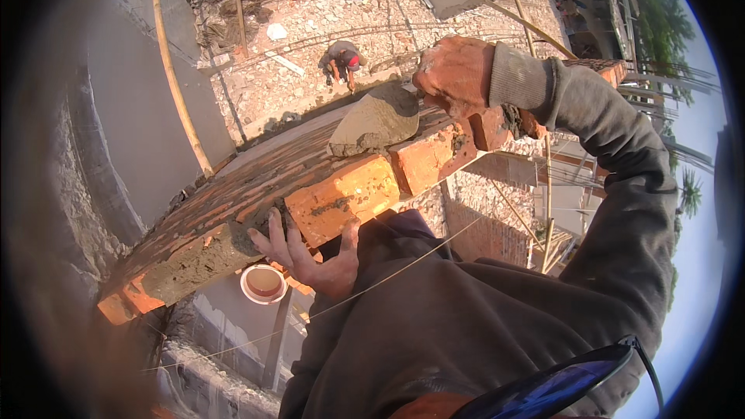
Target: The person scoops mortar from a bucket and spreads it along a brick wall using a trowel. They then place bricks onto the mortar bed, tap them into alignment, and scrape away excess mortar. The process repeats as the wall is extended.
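Note:
My right hand (458,74) is closed in a fist around the hidden handle of a trowel (378,118). The trowel's grey, mortar-coated blade lies over the top of a brick wall (264,161), just beyond its top course. Below the blade sits an orange brick (341,195) with smears of mortar on its face. At the near left end of that brick is my left hand (322,264), fingers spread, the fingertips at the brick and the grey mortar. A bed of wet mortar (206,260) runs left along the wall top. Another brick (433,157) continues the course to the right.
A thin string (380,282) stretches across in front of my body. Below the wall on my side is a round, pale-rimmed container (264,285). Far below on the other side, a person (343,60) bends over rubble (310,23). Bamboo poles (172,70) stand beyond the wall.

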Available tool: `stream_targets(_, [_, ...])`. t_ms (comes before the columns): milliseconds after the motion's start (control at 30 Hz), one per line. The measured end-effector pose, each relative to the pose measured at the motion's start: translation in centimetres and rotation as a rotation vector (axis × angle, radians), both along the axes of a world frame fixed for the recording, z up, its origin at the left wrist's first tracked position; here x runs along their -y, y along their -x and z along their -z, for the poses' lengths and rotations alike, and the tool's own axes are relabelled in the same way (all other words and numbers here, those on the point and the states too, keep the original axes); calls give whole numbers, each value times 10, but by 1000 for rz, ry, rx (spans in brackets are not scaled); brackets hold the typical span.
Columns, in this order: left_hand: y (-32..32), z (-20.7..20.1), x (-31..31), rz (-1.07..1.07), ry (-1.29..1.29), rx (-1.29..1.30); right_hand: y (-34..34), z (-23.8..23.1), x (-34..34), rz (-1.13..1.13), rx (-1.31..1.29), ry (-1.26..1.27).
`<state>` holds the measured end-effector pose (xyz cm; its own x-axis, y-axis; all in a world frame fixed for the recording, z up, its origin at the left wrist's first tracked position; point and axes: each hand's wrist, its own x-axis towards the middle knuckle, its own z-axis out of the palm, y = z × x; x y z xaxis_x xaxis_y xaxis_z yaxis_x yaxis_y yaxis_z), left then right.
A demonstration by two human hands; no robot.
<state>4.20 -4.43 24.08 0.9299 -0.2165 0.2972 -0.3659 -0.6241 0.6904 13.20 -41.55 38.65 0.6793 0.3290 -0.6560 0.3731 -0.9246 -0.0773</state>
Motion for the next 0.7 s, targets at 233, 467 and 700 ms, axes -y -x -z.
stream_targets(233, [1, 0, 2, -11, 98, -9, -31, 1, -51, -79, 77, -241])
stream_targets(467, [-3, -21, 1, 2, -31, -68, -37, -2, -47, 131, 54, -295])
stream_targets(700, [-40, -52, -9, 342, -200, 12, 82, -75, 9, 385, 318, -541])
